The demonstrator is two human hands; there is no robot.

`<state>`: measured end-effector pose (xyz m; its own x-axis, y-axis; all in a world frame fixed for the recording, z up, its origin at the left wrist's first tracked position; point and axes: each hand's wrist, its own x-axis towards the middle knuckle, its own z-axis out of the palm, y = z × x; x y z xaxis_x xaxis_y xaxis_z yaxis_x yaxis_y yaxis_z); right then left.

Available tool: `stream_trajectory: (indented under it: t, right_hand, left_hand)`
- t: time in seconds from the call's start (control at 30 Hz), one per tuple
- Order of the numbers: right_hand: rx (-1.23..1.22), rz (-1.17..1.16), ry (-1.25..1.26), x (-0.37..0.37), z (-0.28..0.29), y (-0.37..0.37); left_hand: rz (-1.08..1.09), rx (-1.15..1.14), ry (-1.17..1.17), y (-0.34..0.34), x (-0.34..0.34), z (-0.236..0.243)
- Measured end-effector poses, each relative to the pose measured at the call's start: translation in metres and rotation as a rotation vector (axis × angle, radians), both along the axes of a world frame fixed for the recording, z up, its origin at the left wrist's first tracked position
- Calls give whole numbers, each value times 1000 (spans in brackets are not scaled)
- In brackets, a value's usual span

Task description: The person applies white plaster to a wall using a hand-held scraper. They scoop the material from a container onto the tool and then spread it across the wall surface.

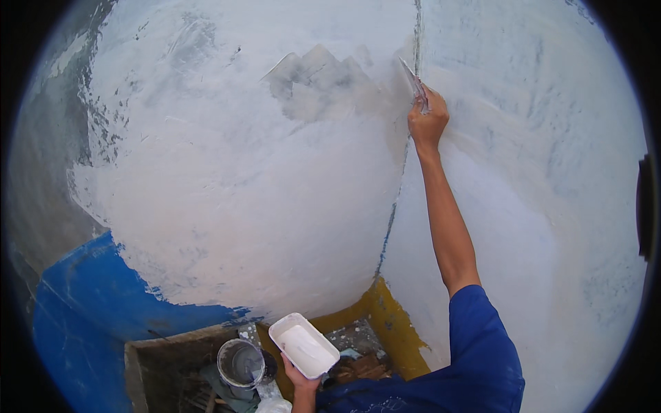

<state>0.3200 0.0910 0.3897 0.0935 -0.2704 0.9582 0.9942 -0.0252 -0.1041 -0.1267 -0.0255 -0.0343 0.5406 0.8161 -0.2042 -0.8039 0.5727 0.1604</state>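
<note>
My right hand (428,120) is raised at the wall corner, its fingers wrapped round a putty knife (413,77). The blade lies against the left wall just beside the dark corner line, where a grey damp-looking patch of putty (323,86) spreads to the left. Low in front of me, my left hand (299,375) grips a white rectangular tub (303,344) by its near side. White paste lies inside the tub, smeared on its bottom. Part of the left hand is hidden under the tub.
Below the tub's left side stands a dark bucket (242,363) with grey residue. A concrete trough (148,365) with sticks and cloth lies behind it. Blue paint (89,296) covers the lower left wall, yellow paint (392,323) the low corner. Rubble (361,365) lies beside the tub.
</note>
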Motion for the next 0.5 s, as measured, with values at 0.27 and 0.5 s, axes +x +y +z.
stream_trajectory:
  t: [0.27,0.5]
  right_hand:
    - [-283,269,-97,-104,-80,22]
    - [-64,152,-22,-63,-44,13]
  left_hand:
    - [13,2,11,-3,4,7]
    - [45,3,-8,2,3,17]
